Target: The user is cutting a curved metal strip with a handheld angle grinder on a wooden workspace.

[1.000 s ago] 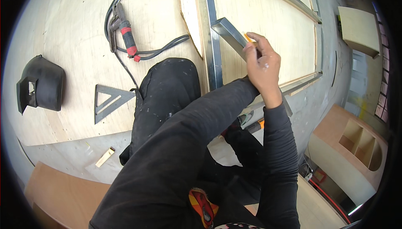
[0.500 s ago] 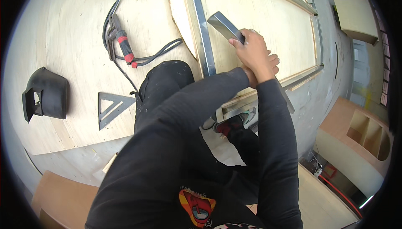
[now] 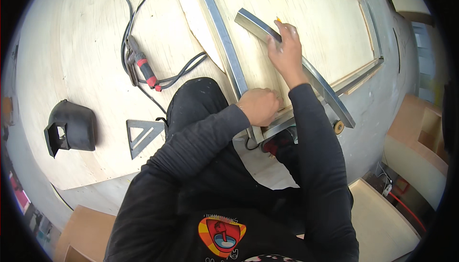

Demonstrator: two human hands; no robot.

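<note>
My right hand [image 3: 288,54] is closed around a loose square metal tube [image 3: 327,89], which lies slanting across the near end of a metal frame [image 3: 221,37]. A small orange-yellow tip [image 3: 278,19] shows by its fingertips, too small to name. My left hand [image 3: 260,106] is curled low at the frame's near corner, beside the left rail. Its fingertips are hidden, and what they hold, if anything, cannot be made out. Pale plywood [image 3: 287,3] lies inside the frame.
To the left, a red-and-black welding electrode holder [image 3: 147,73] with its cable, a black triangular square [image 3: 142,137] and a black welding mask [image 3: 74,125] lie on a plywood sheet [image 3: 100,85]. A yellowish disc [image 3: 338,127] sits under the tube's near end. Wooden cabinets [image 3: 411,123] stand at right.
My left hand has moved from beneath my right wrist down and left to the frame's corner. My right hand stays at the tube with its fingers raised more, and the orange-yellow tip now shows.
</note>
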